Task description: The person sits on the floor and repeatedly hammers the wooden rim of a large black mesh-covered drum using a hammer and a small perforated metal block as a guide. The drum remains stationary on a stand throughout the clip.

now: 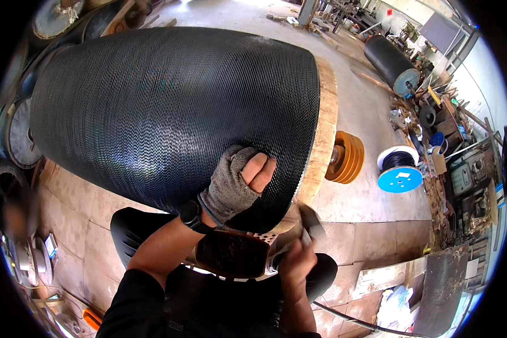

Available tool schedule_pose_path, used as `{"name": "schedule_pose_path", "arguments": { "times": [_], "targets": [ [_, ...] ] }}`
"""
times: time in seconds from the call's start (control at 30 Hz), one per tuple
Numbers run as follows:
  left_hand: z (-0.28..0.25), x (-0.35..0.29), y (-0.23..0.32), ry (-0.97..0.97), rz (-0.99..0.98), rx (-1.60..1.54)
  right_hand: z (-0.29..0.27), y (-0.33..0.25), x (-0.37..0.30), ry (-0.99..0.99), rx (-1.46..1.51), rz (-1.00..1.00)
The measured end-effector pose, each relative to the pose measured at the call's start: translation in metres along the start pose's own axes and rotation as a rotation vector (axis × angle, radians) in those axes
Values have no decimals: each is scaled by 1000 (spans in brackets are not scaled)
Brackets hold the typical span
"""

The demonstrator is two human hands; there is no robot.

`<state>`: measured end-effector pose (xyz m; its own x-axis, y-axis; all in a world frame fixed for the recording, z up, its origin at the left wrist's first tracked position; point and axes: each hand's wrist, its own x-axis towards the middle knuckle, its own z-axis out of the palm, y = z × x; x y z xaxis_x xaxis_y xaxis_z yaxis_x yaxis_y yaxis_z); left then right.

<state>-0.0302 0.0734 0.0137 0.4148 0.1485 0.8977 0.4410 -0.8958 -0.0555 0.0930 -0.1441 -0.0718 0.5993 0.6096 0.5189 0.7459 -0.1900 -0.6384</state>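
Note:
A large black roller (169, 107), its surface covered in rows of fine ridges or teeth, lies across in front of me with a pale wooden end (327, 107) on the right. Against its lower right part rests my left hand (236, 183), in a grey fingerless glove. Those fingers are curled closed, and whatever they hold, if anything, is hidden. Beside the wooden end, lower down, my right hand (298, 260) is bare and wrapped round the handle of a hammer (311, 224). Motion blurs both the hammer head and this hand.
An orange grooved pulley (348, 158) sits at the roller's right end. Farther right stands a blue-flanged spool (400, 174) of black cable. Another black roller (390, 62) lies at the back right, near cluttered benches. More rollers (22, 132) line the left. A cable (366, 324) crosses the floor.

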Motion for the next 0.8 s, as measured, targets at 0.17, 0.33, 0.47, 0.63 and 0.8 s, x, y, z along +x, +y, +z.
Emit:
{"name": "schedule_pose_path", "arguments": {
  "times": [0.17, 0.33, 0.47, 0.63, 0.8],
  "targets": [
    [7, 6, -3, 29, -2, -11, -8, -13, -7, 65, 224, 112],
    [6, 11, -8, 37, 16, 31, 10, -3, 13, -45, -117, 89],
    [7, 16, -9, 34, 6, 50, -4, 5, -11, -77, 150, 351],
    [8, 28, -18, 14, 4, 104, -19, -5, -17, -108, 157, 256],
    [-12, 4, 39, -67, -133, -308, -20, -8, -16, -69, 248, 260]
  ]
}}
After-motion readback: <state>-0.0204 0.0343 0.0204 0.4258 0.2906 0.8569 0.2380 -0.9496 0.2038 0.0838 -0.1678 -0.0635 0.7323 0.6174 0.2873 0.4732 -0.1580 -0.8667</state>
